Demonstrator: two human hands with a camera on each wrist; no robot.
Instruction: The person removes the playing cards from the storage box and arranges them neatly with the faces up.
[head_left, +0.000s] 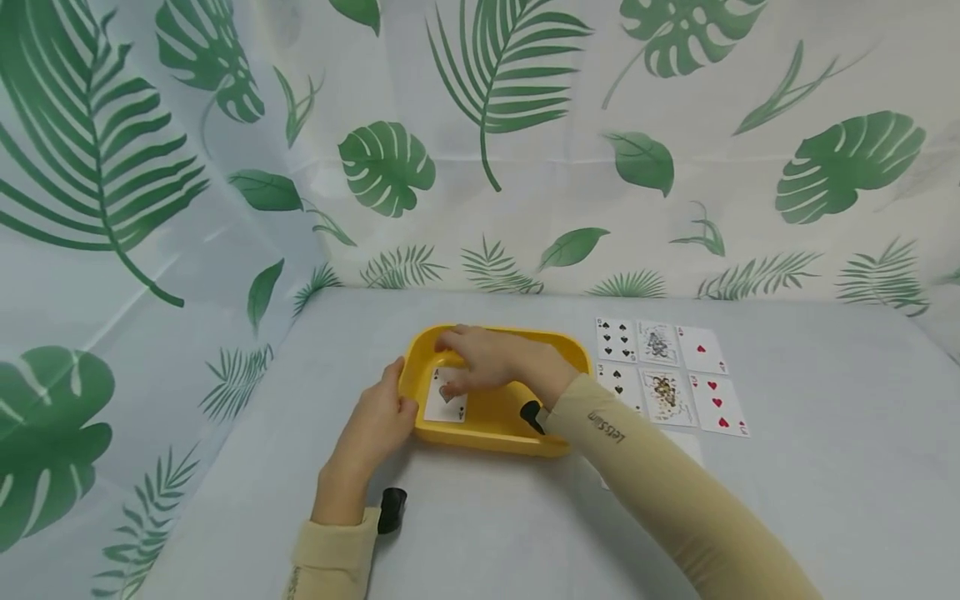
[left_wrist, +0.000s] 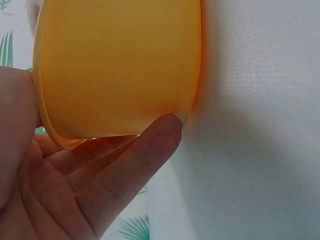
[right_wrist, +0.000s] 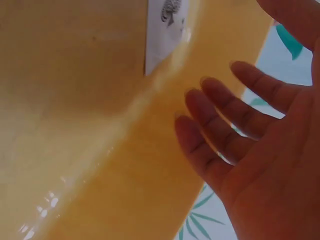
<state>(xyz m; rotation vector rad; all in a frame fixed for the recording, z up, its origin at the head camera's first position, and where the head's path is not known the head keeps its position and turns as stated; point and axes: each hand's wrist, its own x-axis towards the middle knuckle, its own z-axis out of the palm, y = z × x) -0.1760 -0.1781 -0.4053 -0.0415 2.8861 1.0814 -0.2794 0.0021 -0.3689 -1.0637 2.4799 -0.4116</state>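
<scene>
A yellow plastic tray [head_left: 487, 443] sits on the table, and my left hand [head_left: 375, 423] grips its left end. In the left wrist view, the thumb side is at the rim while fingers [left_wrist: 145, 157] reach along the tray's outer wall. My right hand [head_left: 491, 358] is over the inside of the tray, its fingers spread and loosely bent. An ace of spades playing card [head_left: 442, 410] lies face up at the tray's left, partly covered by that hand. In the right wrist view, the fingers [right_wrist: 210, 117] are apart from the card [right_wrist: 165, 35] and hold nothing.
Right of the tray, several face-up playing cards lie in rows: spades [head_left: 617, 339], two jokers [head_left: 667, 398] and hearts [head_left: 718, 404]. The right sleeve [head_left: 660, 492] partly hides a white card [head_left: 686, 443]. A leaf-print curtain [head_left: 510, 208] stands behind and to the left.
</scene>
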